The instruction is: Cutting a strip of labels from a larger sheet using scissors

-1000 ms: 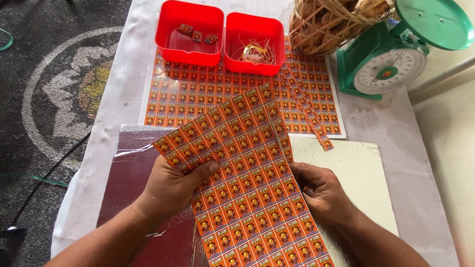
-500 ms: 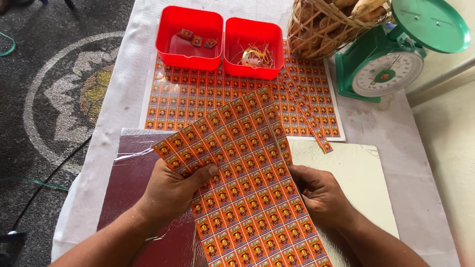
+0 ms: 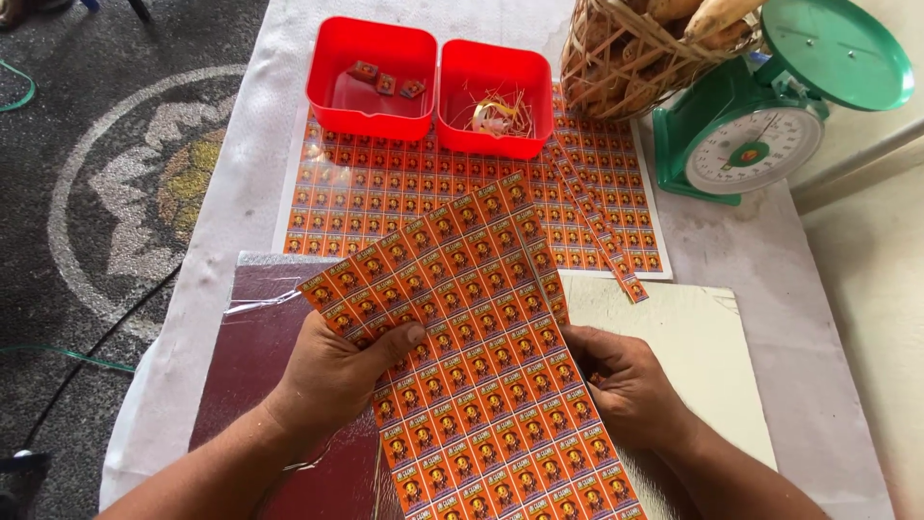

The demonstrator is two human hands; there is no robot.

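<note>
Left hand (image 3: 332, 376), thumb curled over the top, pinches the orange printed paper label sheet (image 3: 472, 356) at lower centre of the frame; right hand (image 3: 626, 385), fingers bent, grips its right edge; sheet tilted above a dark red foil sheet (image 3: 250, 356).

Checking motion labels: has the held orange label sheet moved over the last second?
No, not noticeably. The held sheet keeps its top corner just below the red trays, gripped by left hand and right hand.
</note>
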